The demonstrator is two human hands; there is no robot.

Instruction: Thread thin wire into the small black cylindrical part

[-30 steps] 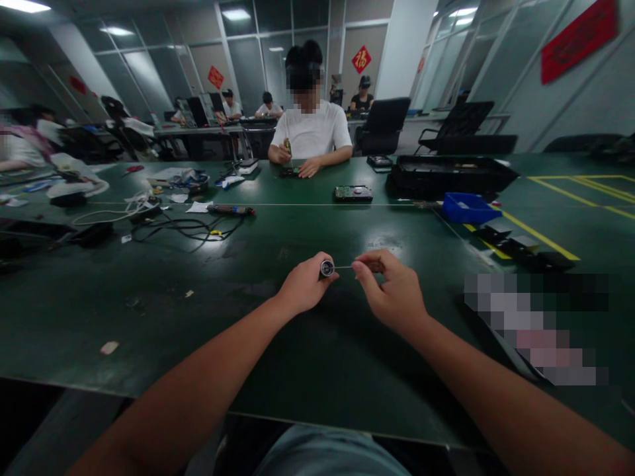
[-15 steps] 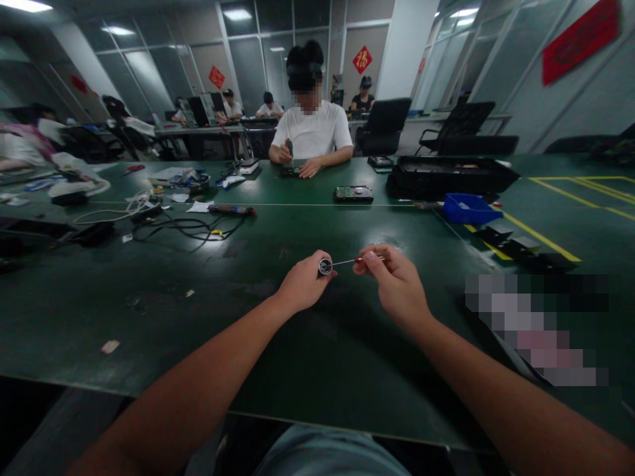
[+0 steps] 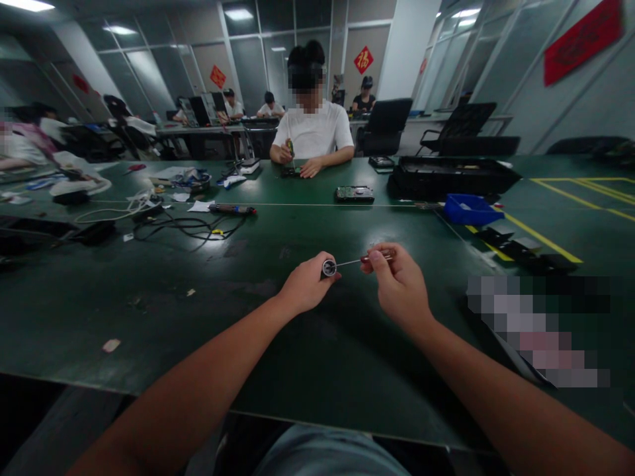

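Note:
My left hand (image 3: 308, 283) is wrapped round a small dark cylinder (image 3: 328, 268), whose round open end with a light metal rim faces me and to the right. What kind of part it is I cannot tell. Between thumb and fingers, my right hand (image 3: 401, 287) pinches a screwdriver (image 3: 378, 256) with a reddish, partly clear handle. Its thin metal shaft points left, and the tip meets the cylinder's open end. Both hands are held above the green table (image 3: 278, 357).
Across the table a person in a white shirt (image 3: 312, 129) works on a circuit board. A hard drive (image 3: 354, 193), a black housing (image 3: 451, 175) and a blue tray (image 3: 471, 208) lie beyond my hands. Black cables (image 3: 191, 228) are at left, a blurred-out flat item (image 3: 536, 334) at right.
The cylinder has turned slightly and shifted a little right. My right fingers have changed their hold on the screwdriver handle, which shows more now. The shaft still reaches the cylinder's end.

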